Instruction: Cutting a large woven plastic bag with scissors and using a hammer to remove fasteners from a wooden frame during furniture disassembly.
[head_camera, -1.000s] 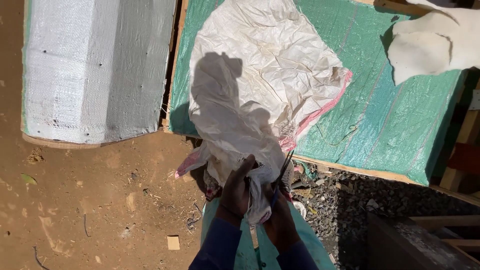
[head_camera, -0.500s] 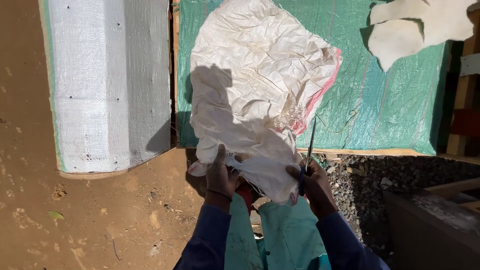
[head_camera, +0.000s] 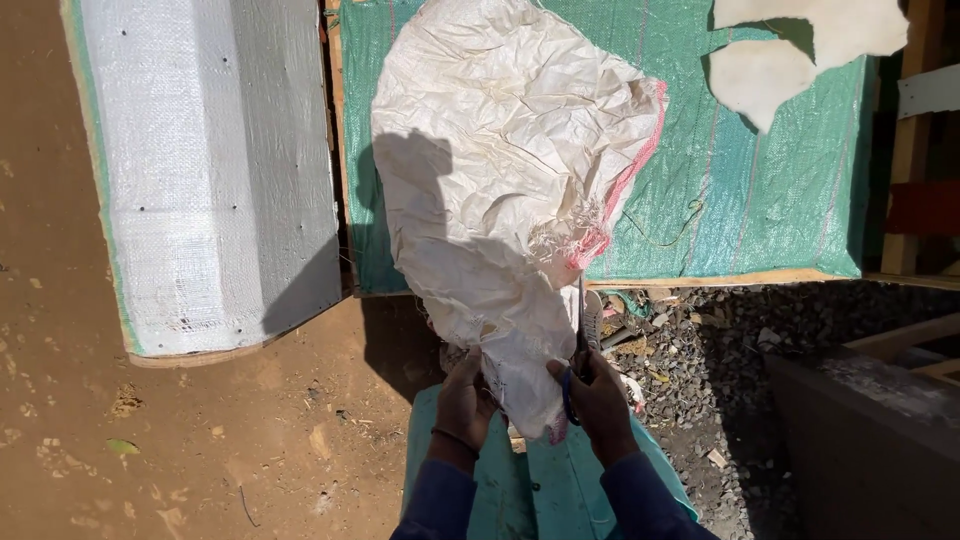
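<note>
Gripping: left hand (head_camera: 462, 400) fingers pinch the sack (head_camera: 500, 200) at its lower edge.
Right hand (head_camera: 600, 400): fingers closed round the scissors (head_camera: 580, 345), blades up along the sack's frayed edge.
Sack: thin, woven, crumpled; likely light and floppy, so best held taut near the cut.
Place: draped over the green worktop (head_camera: 760, 200), its tail hanging down to the hands.

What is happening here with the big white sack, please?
A person stands over dirt ground and holds the lower end of a crumpled white woven sack. The left hand grips the sack's edge, while the right hand holds a pair of scissors, blades pointing up along the frayed pink-trimmed edge. The rest of the sack lies on a board covered with green sheeting. A second board, wrapped in white sheeting, lies to the left.
</note>
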